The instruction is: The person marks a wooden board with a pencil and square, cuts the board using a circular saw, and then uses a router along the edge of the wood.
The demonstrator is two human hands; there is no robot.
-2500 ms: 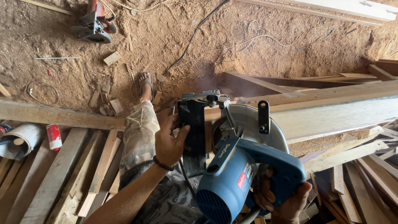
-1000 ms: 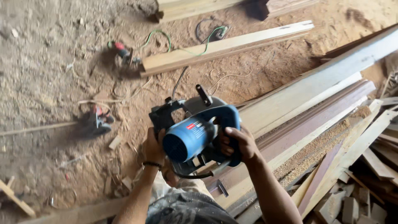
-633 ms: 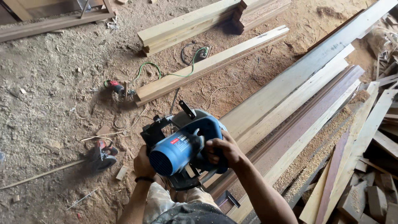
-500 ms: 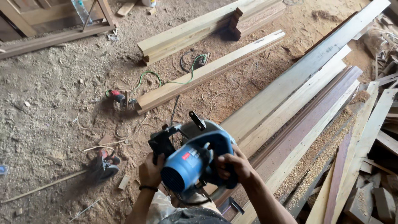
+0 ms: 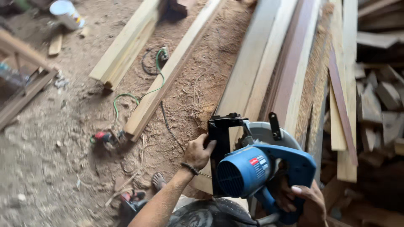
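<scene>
At lower right, the blue circular saw (image 5: 256, 168) points its motor housing toward the camera, left hand (image 5: 198, 152) gripping its black base plate, right hand (image 5: 305, 204) closed around the half-hidden rear handle.

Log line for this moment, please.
left hand on black base plate | right hand on saw handle | blue circular saw over pale plank | sawdust floor

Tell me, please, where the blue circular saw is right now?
In the head view, the blue circular saw sits low and right of centre, held between the left hand on its black base plate and the right hand at its handle, over the long pale planks.
</scene>
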